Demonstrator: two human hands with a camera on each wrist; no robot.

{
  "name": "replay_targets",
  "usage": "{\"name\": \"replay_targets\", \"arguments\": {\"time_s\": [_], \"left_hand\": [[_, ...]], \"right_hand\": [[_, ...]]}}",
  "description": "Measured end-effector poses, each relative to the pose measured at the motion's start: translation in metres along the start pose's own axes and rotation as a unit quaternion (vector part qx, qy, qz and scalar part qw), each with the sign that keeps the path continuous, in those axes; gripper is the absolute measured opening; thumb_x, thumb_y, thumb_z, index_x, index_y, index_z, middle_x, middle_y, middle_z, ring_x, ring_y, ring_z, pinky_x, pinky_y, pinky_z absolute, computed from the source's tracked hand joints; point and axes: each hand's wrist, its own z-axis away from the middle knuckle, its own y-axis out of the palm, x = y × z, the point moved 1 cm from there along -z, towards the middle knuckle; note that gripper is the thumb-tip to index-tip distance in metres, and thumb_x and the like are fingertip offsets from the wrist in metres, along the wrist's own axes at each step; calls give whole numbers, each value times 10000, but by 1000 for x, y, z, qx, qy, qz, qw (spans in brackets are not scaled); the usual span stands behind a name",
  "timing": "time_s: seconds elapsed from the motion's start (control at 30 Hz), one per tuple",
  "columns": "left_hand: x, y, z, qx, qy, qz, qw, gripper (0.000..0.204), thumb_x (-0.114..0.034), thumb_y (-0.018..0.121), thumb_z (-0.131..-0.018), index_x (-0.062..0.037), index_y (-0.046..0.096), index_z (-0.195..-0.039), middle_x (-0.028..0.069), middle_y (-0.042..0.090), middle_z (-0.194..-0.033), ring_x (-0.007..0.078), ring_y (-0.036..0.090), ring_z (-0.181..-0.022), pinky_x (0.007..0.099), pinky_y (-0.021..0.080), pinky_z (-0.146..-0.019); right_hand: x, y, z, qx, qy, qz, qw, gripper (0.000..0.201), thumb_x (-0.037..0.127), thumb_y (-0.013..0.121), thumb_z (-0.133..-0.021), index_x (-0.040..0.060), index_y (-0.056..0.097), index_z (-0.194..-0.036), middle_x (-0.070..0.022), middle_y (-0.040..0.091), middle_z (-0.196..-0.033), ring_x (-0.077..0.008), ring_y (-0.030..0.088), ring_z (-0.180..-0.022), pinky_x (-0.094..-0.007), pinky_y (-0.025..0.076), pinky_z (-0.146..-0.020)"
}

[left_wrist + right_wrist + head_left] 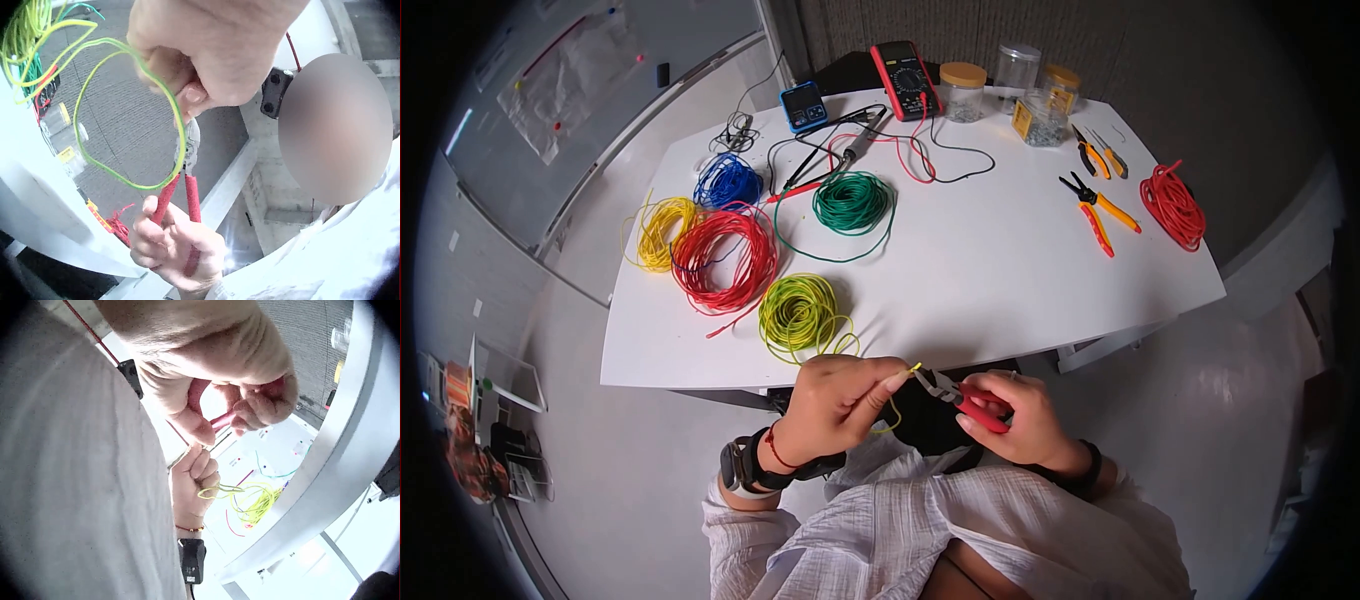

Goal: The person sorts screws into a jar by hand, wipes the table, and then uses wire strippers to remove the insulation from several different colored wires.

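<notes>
My left hand [837, 405] pinches the end of a yellow-green wire [179, 112] between thumb and forefinger, just in front of the table's near edge. A short tip of it sticks out past the thumb, and the rest loops back to a yellow-green coil [798, 318]. My right hand [1028, 422] grips pliers [187, 164] by their red handles [982, 405]. The metal head of the pliers points left, right at the wire tip. In the left wrist view the handles stand spread apart within the curled fingers.
Red [725, 262], yellow [662, 235], blue [728, 182] and green [852, 200] wire coils lie on the white table [990, 270]. A multimeter [906, 80] and jars [962, 98] stand behind. At right lie wire strippers [1100, 212], smaller tools [1092, 155] and a red bundle [1173, 207].
</notes>
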Motion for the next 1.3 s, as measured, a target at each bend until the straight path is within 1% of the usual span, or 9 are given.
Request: {"name": "replay_targets", "arguments": {"time_s": [0.23, 0.43, 0.53, 0.97, 1.07, 1.13, 1.17, 1.23, 1.3], "left_hand": [[-4, -2, 1, 23, -65, 31, 997, 97, -64, 571, -834, 6, 638, -832, 92, 613, -646, 169, 579, -531, 245, 433, -514], [-8, -4, -3, 24, -44, 53, 997, 98, -57, 571, -833, 10, 641, -853, 98, 612, -657, 185, 578, -535, 245, 434, -518], [-3, -3, -8, 30, -65, 72, 995, 99, -62, 579, -830, 5, 642, -868, 103, 602, -650, 204, 572, -528, 259, 434, -511], [3, -1, -3, 78, -202, 221, 951, 138, -87, 559, -866, 27, 635, -858, 84, 636, -710, 107, 574, -614, 234, 438, -566], [-13, -10, -6, 116, -101, 171, 973, 181, -104, 524, -886, 29, 640, -845, 56, 629, -702, 90, 552, -620, 228, 436, -570], [7, -18, 6, 9, -112, 199, 974, 202, -112, 506, -893, 25, 642, -833, 39, 617, -687, 84, 532, -598, 223, 423, -553], [17, -27, 12, -100, -120, 224, 962, 224, -119, 488, -899, 22, 644, -822, 22, 604, -672, 79, 512, -577, 217, 410, -536], [20, -56, 18, -121, -272, 265, 917, 258, -137, 464, -907, 12, 644, -797, -1, 569, -631, 59, 457, -523, 208, 356, -487], [2, -39, 8, -49, -213, 151, 964, 179, -105, 528, -880, 24, 646, -845, -33, 500, -585, 30, 369, -501, 201, 286, -458]], "right_hand": [[-10, 4, -4, -210, -147, 185, 949, 310, 15, 643, -620, 37, 553, -916, -87, 563, -736, -271, 563, -644, -334, 462, -560], [-6, -3, 11, 53, 102, -226, 967, 358, 2, 601, -667, 8, 542, -1020, -20, 521, -803, -102, 500, -666, -240, 410, -602], [-3, 3, 18, 210, 272, -542, 767, 441, 24, 566, -687, -24, 473, -1115, -3, 437, -848, -51, 396, -721, -188, 328, -657], [-5, 14, 27, 193, 241, -560, 769, 471, 22, 581, -676, -43, 458, -1126, -18, 447, -868, -65, 403, -744, -194, 340, -669], [-6, 8, 30, -9, 15, -39, 999, 528, -85, 614, -606, -26, 462, -1108, -57, 543, -888, -106, 518, -702, -212, 427, -640], [-34, 15, 27, -394, -201, 92, 892, 194, -21, 578, -687, 3, 522, -872, -30, 495, -713, -106, 467, -585, -210, 400, -547], [-55, -17, 37, -428, -59, -127, 893, 184, -16, 505, -683, 17, 544, -860, -62, 519, -750, -169, 505, -608, -273, 428, -540], [-83, -44, 53, -395, -1, 299, 869, 138, -7, 463, -725, 30, 517, -847, -51, 508, -725, -149, 503, -621, -268, 431, -573], [-60, -50, 43, -473, 97, 60, 874, 164, -38, 473, -709, 40, 514, -846, -22, 480, -691, -130, 474, -620, -247, 417, -595]]}}
